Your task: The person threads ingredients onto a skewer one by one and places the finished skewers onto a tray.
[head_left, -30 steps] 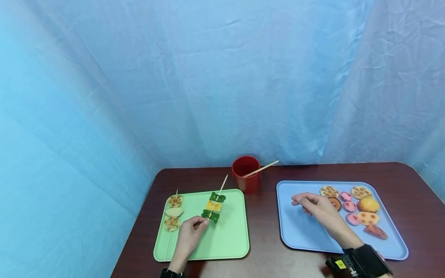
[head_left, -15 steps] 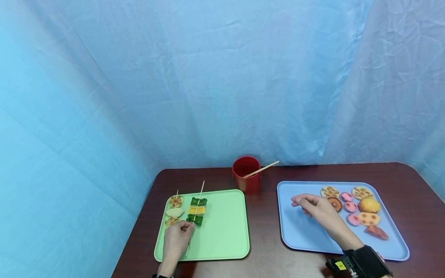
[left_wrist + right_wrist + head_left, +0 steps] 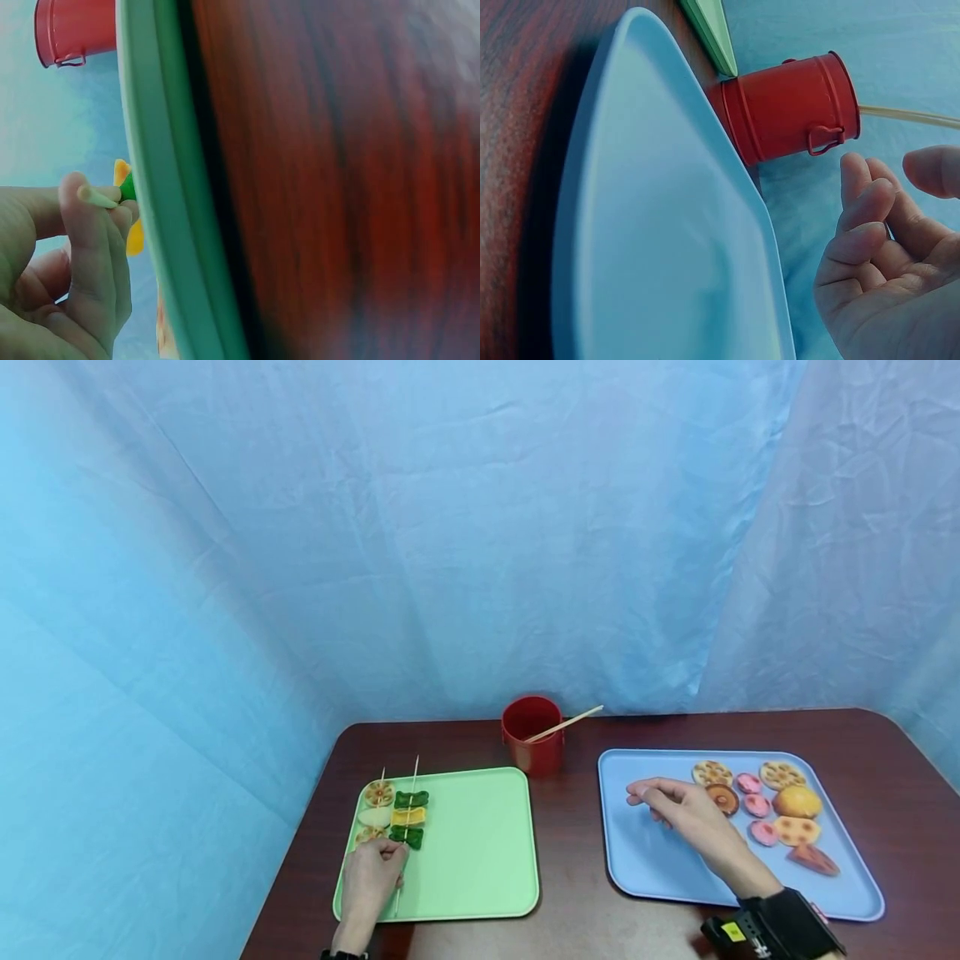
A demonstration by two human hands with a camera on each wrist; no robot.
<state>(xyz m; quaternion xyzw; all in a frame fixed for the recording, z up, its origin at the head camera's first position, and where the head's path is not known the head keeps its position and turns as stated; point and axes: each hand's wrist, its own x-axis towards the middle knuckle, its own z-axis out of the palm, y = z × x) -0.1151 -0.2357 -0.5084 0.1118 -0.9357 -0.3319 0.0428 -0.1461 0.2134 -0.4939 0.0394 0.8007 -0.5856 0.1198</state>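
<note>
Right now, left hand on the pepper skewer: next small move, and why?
Probably let go. The left hand pinches the skewer with green and yellow pieces, which seems to lie flat on the green tray beside the lotus skewer. The right hand hovers empty over the blue tray.

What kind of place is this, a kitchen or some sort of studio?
Probably a staged recording booth, not a kitchen: a blue cloth backdrop hangs behind a dark table, toy-like food pieces lie on a blue tray, and the right hand wears a wrist camera strap.
</note>
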